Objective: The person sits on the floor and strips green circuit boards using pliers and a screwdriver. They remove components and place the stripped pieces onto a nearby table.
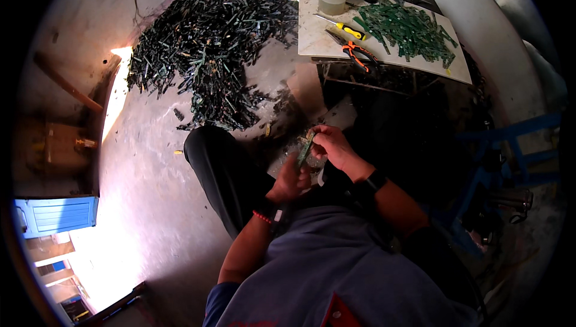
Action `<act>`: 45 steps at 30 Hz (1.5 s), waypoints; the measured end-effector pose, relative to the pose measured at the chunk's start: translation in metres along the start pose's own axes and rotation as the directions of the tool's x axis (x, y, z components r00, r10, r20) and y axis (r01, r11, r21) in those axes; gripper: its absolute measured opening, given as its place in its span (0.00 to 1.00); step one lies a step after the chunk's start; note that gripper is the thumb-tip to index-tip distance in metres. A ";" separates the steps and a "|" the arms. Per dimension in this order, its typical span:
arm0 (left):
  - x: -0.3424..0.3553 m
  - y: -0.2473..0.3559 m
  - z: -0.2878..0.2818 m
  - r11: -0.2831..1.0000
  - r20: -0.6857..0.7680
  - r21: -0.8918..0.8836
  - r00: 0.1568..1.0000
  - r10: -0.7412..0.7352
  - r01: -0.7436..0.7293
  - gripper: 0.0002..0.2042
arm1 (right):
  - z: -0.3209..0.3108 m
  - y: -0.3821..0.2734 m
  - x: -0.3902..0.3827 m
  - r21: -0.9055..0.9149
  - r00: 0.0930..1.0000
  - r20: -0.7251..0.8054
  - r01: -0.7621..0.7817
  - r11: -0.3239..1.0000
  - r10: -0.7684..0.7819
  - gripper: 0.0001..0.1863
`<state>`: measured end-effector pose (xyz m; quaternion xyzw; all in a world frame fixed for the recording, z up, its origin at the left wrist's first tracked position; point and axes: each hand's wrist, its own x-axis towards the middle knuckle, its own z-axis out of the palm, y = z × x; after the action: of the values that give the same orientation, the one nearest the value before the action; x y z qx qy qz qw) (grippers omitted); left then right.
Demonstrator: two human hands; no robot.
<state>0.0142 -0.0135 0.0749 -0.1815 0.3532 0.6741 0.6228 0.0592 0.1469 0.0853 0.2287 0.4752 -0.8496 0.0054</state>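
Pinching strip (306, 150) at its far end w/ R hand (329, 143); L hand (292, 181) blurred at near end, can't tell if gripping. Strip's off table (309, 34), short of its near L corner. Might slip if pinch loosens; pliers (348, 47) overhang table's near edge, could drop if bumped. No legible labels/writing.

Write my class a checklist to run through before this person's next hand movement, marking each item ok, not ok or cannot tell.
1. Right hand gripping the green strip: ok.
2. Left hand gripping that strip too: cannot tell; it is blurred.
3. Yellow-handled screwdriver lying on the white board: ok.
4. Orange-handled pliers set well back from the board's front edge: not ok; the handles reach it.
5. Cloudy plastic cup standing upright: ok.
6. Heap of dark strips kept off the floor: not ok.
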 end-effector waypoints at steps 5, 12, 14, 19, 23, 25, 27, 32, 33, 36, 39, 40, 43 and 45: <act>0.009 -0.009 -0.015 0.982 -0.044 0.118 0.987 0.152 -0.145 0.24 | 0.006 -0.006 -0.006 -0.100 0.996 -0.064 0.051 0.994 -0.057 0.05; 0.010 -0.008 -0.018 0.968 -0.154 0.168 0.965 0.212 -0.185 0.20 | 0.005 -0.003 -0.008 -0.264 0.995 -0.095 -0.012 0.965 -0.013 0.06; 0.010 -0.009 -0.018 0.961 -0.218 0.199 0.948 0.233 -0.190 0.19 | 0.002 0.000 -0.010 -0.228 1.000 -0.024 0.011 0.974 -0.017 0.06; 0.011 -0.009 -0.027 0.960 -0.194 0.216 0.956 0.220 -0.177 0.16 | 0.001 -0.001 -0.011 -0.168 0.997 0.080 0.017 0.986 -0.004 0.06; 0.012 -0.009 -0.027 0.983 -0.165 0.120 0.974 0.155 -0.136 0.17 | -0.002 -0.005 -0.014 -0.140 0.985 0.173 0.037 0.989 -0.012 0.06; 0.009 -0.007 -0.020 0.984 -0.113 0.109 0.982 0.151 -0.139 0.18 | -0.003 -0.006 -0.016 -0.112 0.977 0.211 0.055 0.992 -0.030 0.06; 0.008 -0.007 -0.019 0.988 -0.065 0.092 0.989 0.133 -0.127 0.18 | -0.004 -0.007 -0.016 -0.088 0.972 0.232 0.061 0.994 -0.039 0.06; 0.002 -0.004 -0.007 0.992 -0.051 0.075 0.993 0.104 -0.100 0.17 | -0.006 -0.004 -0.017 0.170 0.976 0.183 -0.146 0.975 0.115 0.06; 0.002 -0.004 -0.006 0.992 -0.050 0.073 0.993 0.106 -0.102 0.17 | -0.007 -0.002 -0.017 0.245 0.974 0.191 -0.169 0.955 0.123 0.06; 0.000 -0.003 -0.004 0.992 -0.040 0.058 0.993 0.111 -0.109 0.16 | -0.008 0.005 -0.016 0.339 0.977 0.181 -0.172 0.925 0.115 0.07; 0.001 -0.003 -0.003 0.993 -0.040 0.029 0.993 0.114 -0.113 0.15 | -0.008 0.005 -0.017 0.373 0.978 0.182 -0.167 0.913 0.105 0.07; 0.002 -0.003 -0.001 0.992 -0.057 0.023 0.990 0.126 -0.125 0.15 | -0.008 0.003 -0.017 0.348 0.980 0.165 -0.162 0.923 0.110 0.07; 0.007 -0.003 -0.008 0.988 -0.114 -0.001 0.981 0.154 -0.155 0.16 | -0.007 0.000 -0.016 0.254 0.988 0.101 -0.142 0.957 0.120 0.07; 0.013 -0.006 -0.018 0.981 -0.125 0.020 0.973 0.193 -0.192 0.16 | -0.007 0.002 -0.015 0.165 0.991 0.042 -0.129 0.978 0.123 0.06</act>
<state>0.0141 -0.0171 0.0521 -0.1866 0.4104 0.7171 0.5315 0.0761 0.1486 0.0863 0.2444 0.3864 -0.8881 0.0476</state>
